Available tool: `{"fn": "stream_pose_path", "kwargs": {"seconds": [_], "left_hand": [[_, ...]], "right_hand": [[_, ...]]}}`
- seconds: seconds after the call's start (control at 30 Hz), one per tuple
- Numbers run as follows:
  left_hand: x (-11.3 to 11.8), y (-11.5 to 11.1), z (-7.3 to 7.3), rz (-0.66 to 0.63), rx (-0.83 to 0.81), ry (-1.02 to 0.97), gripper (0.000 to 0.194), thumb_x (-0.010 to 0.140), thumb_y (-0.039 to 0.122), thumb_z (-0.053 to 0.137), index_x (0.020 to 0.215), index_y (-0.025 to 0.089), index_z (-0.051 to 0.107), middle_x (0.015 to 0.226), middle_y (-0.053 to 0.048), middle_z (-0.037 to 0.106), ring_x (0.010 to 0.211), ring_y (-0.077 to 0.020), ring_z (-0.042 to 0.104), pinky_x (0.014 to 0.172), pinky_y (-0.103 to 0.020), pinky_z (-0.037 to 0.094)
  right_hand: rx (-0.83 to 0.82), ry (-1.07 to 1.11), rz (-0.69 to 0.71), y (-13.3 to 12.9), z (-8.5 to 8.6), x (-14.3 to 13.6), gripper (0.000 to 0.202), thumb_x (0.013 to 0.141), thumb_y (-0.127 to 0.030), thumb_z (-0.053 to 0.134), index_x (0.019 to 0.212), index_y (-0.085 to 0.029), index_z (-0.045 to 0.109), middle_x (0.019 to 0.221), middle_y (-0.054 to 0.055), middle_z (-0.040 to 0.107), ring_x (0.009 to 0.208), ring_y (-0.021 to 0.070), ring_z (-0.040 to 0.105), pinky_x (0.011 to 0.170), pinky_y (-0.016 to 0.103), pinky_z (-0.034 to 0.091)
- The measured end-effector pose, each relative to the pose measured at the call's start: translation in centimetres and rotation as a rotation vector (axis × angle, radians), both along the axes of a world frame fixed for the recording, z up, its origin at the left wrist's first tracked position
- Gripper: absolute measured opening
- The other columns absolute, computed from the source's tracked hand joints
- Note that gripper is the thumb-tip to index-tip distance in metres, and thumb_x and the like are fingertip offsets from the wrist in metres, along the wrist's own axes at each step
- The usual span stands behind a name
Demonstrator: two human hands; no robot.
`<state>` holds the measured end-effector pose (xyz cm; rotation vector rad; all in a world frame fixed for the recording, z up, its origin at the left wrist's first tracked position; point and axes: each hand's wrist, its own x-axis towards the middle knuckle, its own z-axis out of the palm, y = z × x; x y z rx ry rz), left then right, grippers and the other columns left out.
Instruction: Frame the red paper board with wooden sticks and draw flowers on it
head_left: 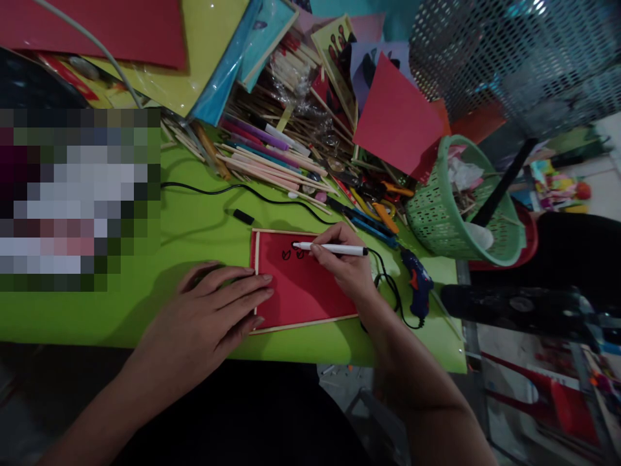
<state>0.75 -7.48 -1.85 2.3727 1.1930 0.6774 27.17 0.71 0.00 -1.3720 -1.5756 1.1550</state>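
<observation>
A red sheet point(301, 291) edged with thin wooden sticks lies on the green tabletop. Several small black outlined shapes are drawn near its far edge. My right hand point(344, 265) pinches a white marker point(334, 248), whose tip touches or hovers just over the drawn shapes; I cannot tell which. Flat, with fingers stretched out, my left hand point(220, 301) rests across the left edge of the sheet. A black marker cap point(243, 217) lies on the table beyond the sheet's far left corner.
Behind the sheet are heaped sticks point(276, 169), pens and coloured paper. A black cable point(233, 188) crosses the table. At the right lies a blue glue gun point(417, 285), near a green basket point(427, 213) holding scraps. The table's point(315, 346) near edge is close to me.
</observation>
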Motion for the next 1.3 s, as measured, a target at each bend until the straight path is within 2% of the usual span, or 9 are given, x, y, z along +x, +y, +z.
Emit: {"fn": "stream_pose_path", "kwargs": {"seconds": [0.27, 0.5, 0.7, 0.9, 1.03, 1.3], "left_hand": [[-0.1, 0.0, 0.2, 0.0, -0.004, 0.024, 0.041, 0.103, 0.038, 0.056, 0.143, 0.035, 0.061, 0.137, 0.002, 0.072, 0.125, -0.0249, 0.062, 0.11, -0.048, 0.039], [-0.2, -0.1, 0.1, 0.002, 0.014, 0.022, 0.042, 0.101, 0.033, 0.06, 0.143, 0.036, 0.061, 0.139, 0.002, 0.07, 0.128, -0.0254, 0.061, 0.111, -0.047, 0.038], [-0.1, 0.0, 0.1, -0.012, 0.04, 0.033, 0.04, 0.101, 0.032, 0.059, 0.141, 0.034, 0.062, 0.141, 0.002, 0.069, 0.126, -0.0251, 0.062, 0.112, -0.047, 0.036], [-0.1, -0.1, 0.1, -0.009, 0.037, 0.038, 0.04, 0.102, 0.033, 0.058, 0.142, 0.033, 0.061, 0.142, 0.002, 0.069, 0.129, -0.0254, 0.06, 0.11, -0.048, 0.037], [0.0, -0.1, 0.1, -0.006, 0.033, 0.024, 0.039, 0.102, 0.033, 0.058, 0.14, 0.033, 0.062, 0.141, 0.001, 0.069, 0.129, -0.0254, 0.06, 0.111, -0.049, 0.038], [0.0, -0.1, 0.1, -0.002, 0.031, 0.015, 0.04, 0.102, 0.033, 0.059, 0.142, 0.033, 0.061, 0.138, 0.001, 0.071, 0.127, -0.0253, 0.062, 0.111, -0.05, 0.039]], "right_hand": [[0.032, 0.194, -0.094, 0.0, -0.2, 0.7, 0.021, 0.086, -0.039, 0.079, 0.089, -0.026, 0.064, 0.075, -0.004, 0.063, 0.063, 0.0127, 0.055, 0.059, 0.027, 0.044], [0.034, 0.222, -0.093, -0.2, -0.1, 1.3, 0.018, 0.084, -0.037, 0.08, 0.092, -0.026, 0.069, 0.083, -0.002, 0.062, 0.07, 0.0142, 0.057, 0.065, 0.03, 0.047], [-0.004, 0.19, -0.099, -0.7, 0.2, 1.5, 0.024, 0.081, -0.042, 0.081, 0.088, -0.025, 0.066, 0.078, -0.002, 0.061, 0.064, 0.0136, 0.055, 0.058, 0.028, 0.044], [-0.069, 0.13, 0.011, -1.4, 0.3, 0.2, 0.024, 0.085, -0.041, 0.079, 0.09, -0.024, 0.063, 0.074, -0.003, 0.062, 0.058, 0.011, 0.049, 0.056, 0.027, 0.042], [-0.052, 0.101, 0.04, -1.2, 0.1, -0.4, 0.021, 0.085, -0.036, 0.078, 0.087, -0.023, 0.062, 0.073, -0.004, 0.062, 0.056, 0.0103, 0.046, 0.053, 0.026, 0.037], [-0.048, 0.041, 0.044, -1.2, 0.0, -0.5, 0.021, 0.085, -0.038, 0.076, 0.087, -0.024, 0.061, 0.071, -0.003, 0.061, 0.06, 0.0121, 0.048, 0.054, 0.027, 0.038]]}}
